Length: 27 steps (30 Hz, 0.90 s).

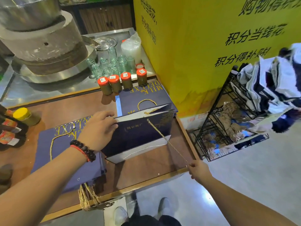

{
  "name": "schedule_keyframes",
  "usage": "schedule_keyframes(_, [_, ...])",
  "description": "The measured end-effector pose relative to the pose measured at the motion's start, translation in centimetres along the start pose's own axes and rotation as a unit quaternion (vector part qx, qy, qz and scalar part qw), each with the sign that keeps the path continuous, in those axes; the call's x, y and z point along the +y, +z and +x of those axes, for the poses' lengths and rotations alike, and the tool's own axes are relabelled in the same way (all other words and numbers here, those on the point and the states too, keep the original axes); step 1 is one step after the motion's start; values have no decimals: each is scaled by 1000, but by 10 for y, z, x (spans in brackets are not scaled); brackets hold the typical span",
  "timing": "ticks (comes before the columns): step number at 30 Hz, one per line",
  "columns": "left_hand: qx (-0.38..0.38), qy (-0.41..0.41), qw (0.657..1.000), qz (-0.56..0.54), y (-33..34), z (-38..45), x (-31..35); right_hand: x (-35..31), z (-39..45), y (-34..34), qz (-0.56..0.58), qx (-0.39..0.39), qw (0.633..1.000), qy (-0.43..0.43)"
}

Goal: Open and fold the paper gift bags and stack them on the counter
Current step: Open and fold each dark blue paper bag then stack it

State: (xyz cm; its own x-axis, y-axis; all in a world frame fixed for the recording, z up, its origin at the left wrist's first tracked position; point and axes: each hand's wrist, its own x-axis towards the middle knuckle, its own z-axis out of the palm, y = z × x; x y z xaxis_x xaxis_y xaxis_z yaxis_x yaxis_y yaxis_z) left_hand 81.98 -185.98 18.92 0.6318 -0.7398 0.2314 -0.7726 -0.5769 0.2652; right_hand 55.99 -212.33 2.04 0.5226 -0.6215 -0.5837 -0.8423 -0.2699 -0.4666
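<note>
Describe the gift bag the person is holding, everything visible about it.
The held gift bag is dark navy paper with faint gold print, a pale inside and a pale folded bottom panel. It is partly opened and tilted over the wooden counter, in front of a flat stack of bags. The left hand grips its upper edge. The right hand pinches its gold rope handle, pulled taut towards the counter's edge. A second handle loop shows at its top.

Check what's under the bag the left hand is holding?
The held bag stands on the brown counter, its near corner overlapping the flat stack of navy bags. Left hand grips its top edge; right hand pulls its gold cord. The counter beneath it is hidden.
</note>
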Motion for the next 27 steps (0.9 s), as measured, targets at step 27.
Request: schedule_keyframes(27, [-24,-62,996,-57,-12,-12,12,-214,-110,42,587,-169,791,-45])
